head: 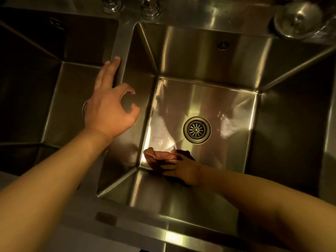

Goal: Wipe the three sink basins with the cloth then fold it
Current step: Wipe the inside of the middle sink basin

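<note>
cloth (160,158): reddish, crumpled | basin (205,99) floor, near-left corner | steel, drain central

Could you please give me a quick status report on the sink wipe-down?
Right hand presses cloth at near-left corner of centre basin. Left hand open, fingertips on divider. Nothing blocking; drain uncovered.

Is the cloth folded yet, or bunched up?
Bunched up. The cloth lies crumpled under the right hand, pressed into the near-left corner of the basin floor, with no neat fold visible.
</note>
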`<state>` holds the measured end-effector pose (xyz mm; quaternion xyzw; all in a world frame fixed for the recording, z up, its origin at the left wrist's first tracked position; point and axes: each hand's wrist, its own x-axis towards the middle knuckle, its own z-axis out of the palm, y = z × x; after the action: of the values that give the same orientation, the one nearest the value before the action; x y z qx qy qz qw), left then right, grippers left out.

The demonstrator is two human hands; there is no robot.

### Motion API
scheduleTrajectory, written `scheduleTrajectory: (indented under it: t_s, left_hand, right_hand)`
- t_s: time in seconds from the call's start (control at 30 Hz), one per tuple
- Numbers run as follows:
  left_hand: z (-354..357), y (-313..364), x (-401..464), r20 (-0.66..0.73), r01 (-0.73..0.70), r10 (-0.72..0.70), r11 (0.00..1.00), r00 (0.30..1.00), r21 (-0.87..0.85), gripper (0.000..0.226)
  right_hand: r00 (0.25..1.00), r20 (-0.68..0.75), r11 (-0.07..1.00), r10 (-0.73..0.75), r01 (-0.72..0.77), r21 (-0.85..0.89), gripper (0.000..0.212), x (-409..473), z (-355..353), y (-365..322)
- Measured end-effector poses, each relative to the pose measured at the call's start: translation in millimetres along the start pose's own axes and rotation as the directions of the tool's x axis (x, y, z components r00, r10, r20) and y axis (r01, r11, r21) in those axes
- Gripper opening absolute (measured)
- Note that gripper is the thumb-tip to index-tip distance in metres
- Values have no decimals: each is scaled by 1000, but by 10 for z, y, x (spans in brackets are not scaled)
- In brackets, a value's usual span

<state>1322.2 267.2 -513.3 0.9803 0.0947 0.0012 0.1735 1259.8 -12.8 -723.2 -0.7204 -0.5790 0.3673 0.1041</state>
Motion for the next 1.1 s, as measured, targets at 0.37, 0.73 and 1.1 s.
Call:
scheduleTrajectory:
  t_s: [0.37,0.73,1.1]
  left_hand:
    - [-8,1,22,11,-14,14,1000,1000,-8,35]
    - [-32,21,27,36,23,-23,1000,999,5,30]
    - [-58,52,11,40,53,-53,999,998,-1,31]
  right_hand:
    - [826,345,894,446,-389,-224,90,-961,147,89]
    - [612,239,657,754,-703,-272,78,-1201,42,439]
    - [446,26,443,895,-893,74,68,-965,-919,1229]
